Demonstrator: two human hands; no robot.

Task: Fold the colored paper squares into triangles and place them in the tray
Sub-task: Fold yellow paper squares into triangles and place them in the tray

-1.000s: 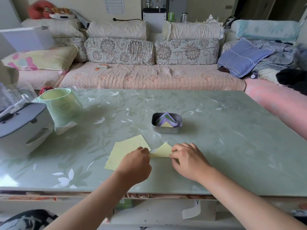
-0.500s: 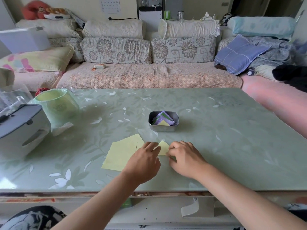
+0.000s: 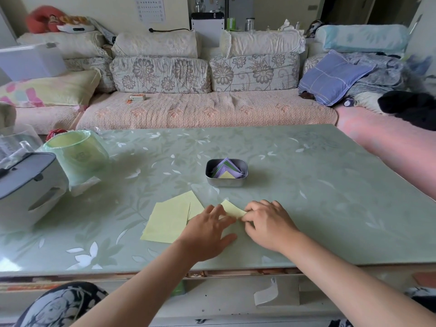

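Biggest risk here is a crooked crease. The yellow sheet (image 3: 232, 208) is thin, light paper on a slick, glassy table (image 3: 318, 197), so if the left hand (image 3: 207, 230) slides while flattening it, the edges probably drift apart and the triangle comes out lopsided. That left hand lies on the near-left part of the sheet with its fingers stretched out fairly straight and the thumb off to the side, pressing rather than grabbing. The right hand (image 3: 266, 223) has its fingers curled in and looks to be pinching the sheet's right corner between thumb and fingertips; let go too soon and the flap likely springs up. Only a pointed pale-yellow piece pokes out between the 2 hands, so how far the fold has got can't be told. Another snag is the stack of yellow squares (image 3: 169, 220) lying just left of the left hand. Its top sheets are a bit fanned, and a careless forearm could scatter them. The tray (image 3: 226, 184) is a small, dull grey metal box with rounded corners, further back near the middle of the table and well apart from the hands. It holds folded triangles (image 3: 227, 169) in purple, green and yellow, piled about up to the rim, so 1 more dropped in sloppily might slide out. The table surface is pale green with a white leaf print, smooth and a little reflective.
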